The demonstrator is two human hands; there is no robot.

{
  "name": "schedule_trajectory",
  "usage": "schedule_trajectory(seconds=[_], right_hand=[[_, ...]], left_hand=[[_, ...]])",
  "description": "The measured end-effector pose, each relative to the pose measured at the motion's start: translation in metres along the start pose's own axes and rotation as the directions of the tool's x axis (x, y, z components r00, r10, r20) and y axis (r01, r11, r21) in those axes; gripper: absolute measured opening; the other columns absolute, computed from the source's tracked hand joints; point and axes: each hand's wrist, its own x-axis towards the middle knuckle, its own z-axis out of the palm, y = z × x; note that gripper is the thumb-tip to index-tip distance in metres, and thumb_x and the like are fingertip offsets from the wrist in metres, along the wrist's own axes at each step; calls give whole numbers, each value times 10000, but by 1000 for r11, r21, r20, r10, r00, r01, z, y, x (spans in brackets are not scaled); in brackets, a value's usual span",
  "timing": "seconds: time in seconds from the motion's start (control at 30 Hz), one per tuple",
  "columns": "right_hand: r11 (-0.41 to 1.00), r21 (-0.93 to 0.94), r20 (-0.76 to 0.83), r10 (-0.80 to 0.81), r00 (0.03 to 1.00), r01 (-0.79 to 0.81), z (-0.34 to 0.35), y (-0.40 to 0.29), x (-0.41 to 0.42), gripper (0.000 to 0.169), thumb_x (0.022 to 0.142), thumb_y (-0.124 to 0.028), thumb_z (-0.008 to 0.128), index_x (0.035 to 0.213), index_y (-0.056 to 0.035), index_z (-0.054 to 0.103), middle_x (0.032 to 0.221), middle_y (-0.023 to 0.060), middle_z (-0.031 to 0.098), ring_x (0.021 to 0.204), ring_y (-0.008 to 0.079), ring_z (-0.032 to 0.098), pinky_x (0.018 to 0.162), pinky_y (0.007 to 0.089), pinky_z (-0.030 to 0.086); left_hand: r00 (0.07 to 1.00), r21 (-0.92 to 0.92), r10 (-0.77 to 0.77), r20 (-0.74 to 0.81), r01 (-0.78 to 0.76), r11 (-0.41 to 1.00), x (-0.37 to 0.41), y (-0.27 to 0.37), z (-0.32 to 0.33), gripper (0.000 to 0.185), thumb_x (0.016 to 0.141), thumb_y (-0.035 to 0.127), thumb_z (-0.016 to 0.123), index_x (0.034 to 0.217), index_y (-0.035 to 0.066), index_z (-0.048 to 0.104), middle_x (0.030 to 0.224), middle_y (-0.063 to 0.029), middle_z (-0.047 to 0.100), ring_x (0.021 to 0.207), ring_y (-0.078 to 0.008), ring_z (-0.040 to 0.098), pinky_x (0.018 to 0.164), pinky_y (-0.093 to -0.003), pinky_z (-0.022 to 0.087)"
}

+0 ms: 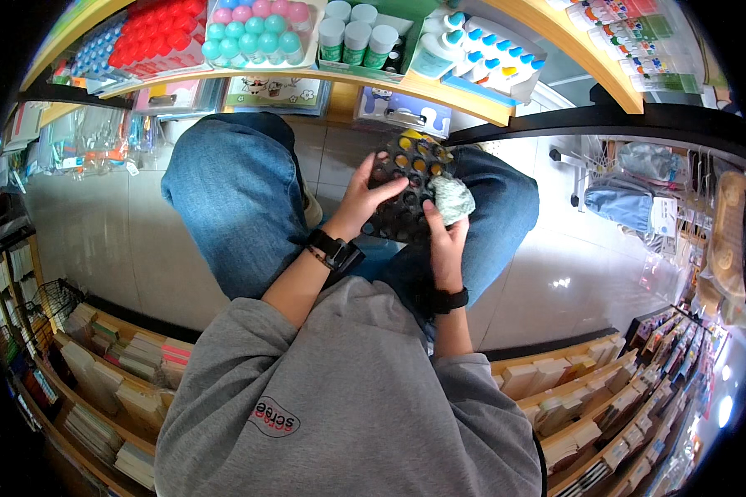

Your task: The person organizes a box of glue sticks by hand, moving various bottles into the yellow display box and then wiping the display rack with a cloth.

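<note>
A dark, glossy panel (404, 205) with rows of round openings or wells is tilted above my lap. Several of its circles look yellow-orange near the far end, and I cannot tell what it is for. My left hand (367, 197) grips its left edge, thumb laid across the upper face. At the right edge, my right hand (446, 233) has its thumb against the panel and holds a crumpled pale green-and-white cloth (454, 199). The cloth bunches over the right side and hides part of it. Most of the right fingers are out of sight.
My bent knees in jeans (236, 199) flank the panel. Just beyond is a wooden shelf (472, 102) with red-capped bottles (161, 40), green-labelled jars (355, 43) and glue bottles (438, 53). Hanging packets (618, 202) are at right; book racks (566, 385) stand behind me.
</note>
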Motion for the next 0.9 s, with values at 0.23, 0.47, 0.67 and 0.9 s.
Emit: schedule_trajectory(seconds=[0.23, 0.47, 0.67, 0.9], right_hand=[[968, -245, 55, -37, 998, 50, 17, 5, -3, 265, 839, -81, 630, 1078, 7, 560, 1009, 31, 601, 910, 106, 546, 806, 238, 424], [947, -315, 59, -49, 997, 66, 0, 6, 4, 252, 740, -39, 648, 977, 29, 594, 883, 98, 659, 817, 159, 626, 730, 280, 473], [978, -207, 37, -11, 999, 19, -3, 6, 1, 240, 772, -45, 638, 995, 25, 583, 923, 87, 639, 843, 152, 596, 765, 279, 457], [963, -263, 41, -47, 998, 56, 2, 20, -20, 234, 835, -52, 624, 1053, 3, 563, 950, 0, 585, 833, 71, 533, 729, 213, 436]], left_hand=[[987, -99, 91, -136, -105, 990, 0, 8, -5, 323, 811, 4, 603, 1116, 41, 503, 990, -49, 617, 870, -122, 606, 761, -246, 495], [994, 30, 105, -19, -105, 994, -2, 2, -2, 341, 820, 59, 613, 1140, 42, 497, 985, -37, 611, 888, -116, 581, 788, -252, 458], [995, -4, 96, -2, -96, 995, 1, -6, -2, 344, 825, 67, 612, 1147, 42, 495, 1002, -41, 605, 903, -113, 578, 780, -244, 461], [986, -275, 48, -157, -90, 957, 3, -2, 5, 331, 823, 23, 607, 1136, 58, 503, 1025, -40, 606, 898, -118, 595, 771, -254, 492]])
